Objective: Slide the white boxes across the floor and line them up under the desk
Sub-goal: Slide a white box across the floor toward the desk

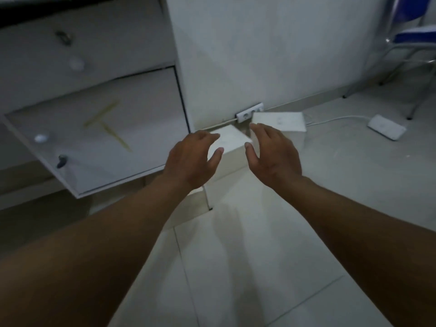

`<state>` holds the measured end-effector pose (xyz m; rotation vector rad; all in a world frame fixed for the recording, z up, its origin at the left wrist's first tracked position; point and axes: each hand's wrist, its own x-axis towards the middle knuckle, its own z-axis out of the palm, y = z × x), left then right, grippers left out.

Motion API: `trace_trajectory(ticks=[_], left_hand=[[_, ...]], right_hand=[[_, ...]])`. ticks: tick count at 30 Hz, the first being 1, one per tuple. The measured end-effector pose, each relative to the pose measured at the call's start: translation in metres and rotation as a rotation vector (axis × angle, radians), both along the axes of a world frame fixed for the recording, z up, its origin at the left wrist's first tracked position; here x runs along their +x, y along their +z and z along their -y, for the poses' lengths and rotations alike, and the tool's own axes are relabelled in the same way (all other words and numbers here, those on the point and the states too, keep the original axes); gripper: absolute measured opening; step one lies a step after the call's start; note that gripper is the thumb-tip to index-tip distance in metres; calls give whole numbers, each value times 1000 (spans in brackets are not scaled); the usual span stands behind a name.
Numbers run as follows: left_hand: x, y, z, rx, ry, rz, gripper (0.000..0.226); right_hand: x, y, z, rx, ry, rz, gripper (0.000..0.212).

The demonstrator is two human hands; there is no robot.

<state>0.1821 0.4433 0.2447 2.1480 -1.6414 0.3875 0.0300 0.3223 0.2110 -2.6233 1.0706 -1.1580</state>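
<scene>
Two white boxes stand on the tiled floor by the white wall. The nearer white box [232, 147] is turned at an angle beside the desk's side panel. The farther white box [283, 122] stands just behind and to the right of it. My left hand [192, 159] hovers with spread fingers at the near box's left side. Fingers apart, my right hand [273, 154] reaches between the two boxes, at the near box's right side. Whether either hand touches a box I cannot tell. The lower parts of both boxes are hidden by my hands.
A white desk cabinet with a hanging open door [99, 138] fills the left. A power strip [250, 113] lies at the wall's base behind the boxes. A flat white device [387, 127] with a cable lies to the right. A blue chair [415, 43] stands at the far right.
</scene>
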Motion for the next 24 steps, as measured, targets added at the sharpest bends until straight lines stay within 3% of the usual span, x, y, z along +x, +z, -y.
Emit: trace_trajectory(ticks=[7,14,24], left_hand=[[-44,15,67,21,-98,-36,43],[-34,0,140,40,-168,-82,46],[12,10,235,21,-181,-135,45]], right_hand=[[-55,17,44,47,-144,-18,48],[-69,7,93,89,-267,-63,50],[-20,31,184,121,-364,-63,47]])
